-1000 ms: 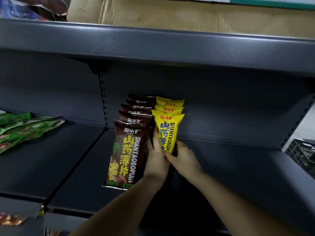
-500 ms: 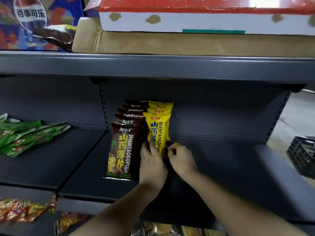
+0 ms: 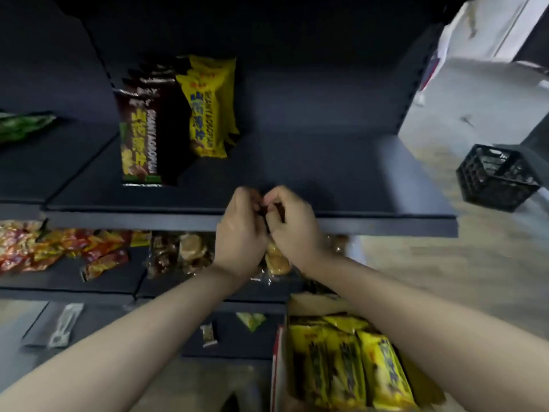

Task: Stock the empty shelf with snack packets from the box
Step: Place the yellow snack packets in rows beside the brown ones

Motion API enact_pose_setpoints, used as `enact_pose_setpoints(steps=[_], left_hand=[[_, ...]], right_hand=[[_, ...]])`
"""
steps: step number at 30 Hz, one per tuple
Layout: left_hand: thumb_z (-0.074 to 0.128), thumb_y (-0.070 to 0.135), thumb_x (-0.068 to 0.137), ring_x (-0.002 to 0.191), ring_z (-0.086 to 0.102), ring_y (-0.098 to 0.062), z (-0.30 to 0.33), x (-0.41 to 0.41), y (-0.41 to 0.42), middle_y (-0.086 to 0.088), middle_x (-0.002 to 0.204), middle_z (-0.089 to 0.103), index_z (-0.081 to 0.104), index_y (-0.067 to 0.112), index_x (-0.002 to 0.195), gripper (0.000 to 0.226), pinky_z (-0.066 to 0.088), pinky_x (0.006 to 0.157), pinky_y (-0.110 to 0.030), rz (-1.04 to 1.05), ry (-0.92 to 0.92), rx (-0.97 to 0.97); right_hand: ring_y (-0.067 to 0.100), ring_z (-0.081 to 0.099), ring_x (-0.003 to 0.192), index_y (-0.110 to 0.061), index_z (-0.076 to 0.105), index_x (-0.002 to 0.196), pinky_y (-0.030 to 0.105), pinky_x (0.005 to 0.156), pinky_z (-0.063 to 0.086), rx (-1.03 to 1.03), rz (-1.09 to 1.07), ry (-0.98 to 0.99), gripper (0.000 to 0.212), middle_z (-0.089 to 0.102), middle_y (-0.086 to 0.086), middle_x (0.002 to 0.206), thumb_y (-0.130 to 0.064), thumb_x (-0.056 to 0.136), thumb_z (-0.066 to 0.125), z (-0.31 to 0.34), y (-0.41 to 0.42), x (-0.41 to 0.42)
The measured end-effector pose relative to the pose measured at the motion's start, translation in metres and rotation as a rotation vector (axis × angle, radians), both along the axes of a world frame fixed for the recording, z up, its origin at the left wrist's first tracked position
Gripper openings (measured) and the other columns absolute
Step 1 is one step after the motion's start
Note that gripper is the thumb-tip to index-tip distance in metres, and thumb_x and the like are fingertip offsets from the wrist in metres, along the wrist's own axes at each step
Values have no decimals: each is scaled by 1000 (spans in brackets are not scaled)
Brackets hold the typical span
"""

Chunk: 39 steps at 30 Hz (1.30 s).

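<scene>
On the dark shelf stands a row of brown snack packets, and beside it on the right a shorter row of yellow packets. My left hand and my right hand hover close together over the shelf's front edge, well in front of both rows. Their fingers are curled inward and the fingertips nearly meet; I see no packet in either hand. Down at the lower right, the open cardboard box holds several yellow packets.
Green packets lie on the neighbouring shelf at the left. The shelf below carries red-orange packets and clear packs of pastries. A black plastic crate stands on the floor to the right.
Both hands have let go of the front yellow packet and drawn back to the shelf's front edge. The view has tipped down, so the lower shelves and the box now show.
</scene>
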<state>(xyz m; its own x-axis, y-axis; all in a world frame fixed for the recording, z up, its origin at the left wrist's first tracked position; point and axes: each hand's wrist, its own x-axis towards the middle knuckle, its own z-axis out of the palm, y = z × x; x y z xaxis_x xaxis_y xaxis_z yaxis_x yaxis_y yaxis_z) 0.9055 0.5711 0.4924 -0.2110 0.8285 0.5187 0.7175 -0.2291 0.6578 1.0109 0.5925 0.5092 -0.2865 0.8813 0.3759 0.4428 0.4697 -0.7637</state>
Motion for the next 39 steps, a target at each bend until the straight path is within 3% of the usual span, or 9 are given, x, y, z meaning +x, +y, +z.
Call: enact_pose_setpoints(steps=[5, 14, 16, 19, 21, 25, 32, 36, 39], left_hand=[[51, 2, 81, 65, 62, -33, -54, 27, -41, -13, 92, 61, 57, 4, 98, 18, 43, 47, -32, -281, 298, -223], [42, 4, 92, 117, 52, -22, -149, 73, -65, -3, 132, 48, 53, 16, 126, 37, 44, 91, -30, -565, 420, -815], [41, 6, 94, 123, 47, -26, -175, 87, -60, -10, 134, 46, 50, 10, 128, 36, 40, 99, -31, -580, 422, -972], [38, 8, 95, 107, 53, -26, -204, 103, -53, -13, 117, 53, 49, 5, 118, 26, 42, 83, -29, -577, 435, -1216], [43, 8, 93, 94, 54, -23, -219, 108, -48, -11, 102, 54, 49, 1, 115, 24, 42, 76, -31, -579, 400, -1348], [44, 5, 93, 103, 55, -28, -246, 120, -31, -10, 96, 54, 56, 3, 104, 17, 40, 79, -26, -496, 201, -1468], [43, 14, 97, 128, 41, -29, -258, 144, -11, -15, 139, 43, 42, 5, 136, 39, 34, 104, -30, -273, -131, -1553], [38, 16, 100, 135, 35, -29, -269, 155, -3, -16, 146, 36, 32, 2, 142, 44, 31, 109, -32, -189, -136, -1631], [35, 16, 99, 126, 49, -29, -286, 158, 1, -16, 139, 48, 42, -2, 136, 41, 46, 95, -31, -200, -82, -1630]], right_hand=[[10, 55, 80, -22, 57, 90, 20, 68, 42, -249, 34, -104, 13, 59, -4, 87, -11, 94, 51, -66, -41, 68], [14, 52, 69, -11, 61, 106, 24, 56, 39, -735, -338, -347, 20, 61, 3, 93, -9, 95, 44, -168, -77, 184], [22, 54, 73, -8, 59, 108, 26, 61, 38, -831, -375, -401, 21, 60, 9, 91, -10, 94, 44, -189, -82, 191], [33, 59, 101, -2, 54, 117, 31, 75, 43, -1007, -386, -489, 27, 63, 19, 112, -14, 95, 44, -219, -85, 189], [34, 55, 113, 0, 51, 120, 32, 83, 44, -1086, -346, -561, 31, 59, 21, 123, -19, 96, 45, -231, -84, 184], [33, 53, 118, 1, 50, 124, 31, 89, 44, -1154, -277, -634, 38, 55, 18, 128, -27, 97, 47, -246, -74, 164], [39, 37, 133, 3, 15, 146, 46, 108, 31, -1230, -312, -724, 88, 30, 23, 145, -49, 88, 56, -277, -64, 141], [38, 32, 130, 5, 19, 143, 41, 108, 30, -1165, -312, -711, 77, 30, 22, 140, -43, 92, 53, -283, -64, 138], [35, 37, 126, 3, 30, 136, 37, 104, 34, -1137, -382, -650, 71, 36, 19, 135, -42, 88, 58, -289, -69, 139]])
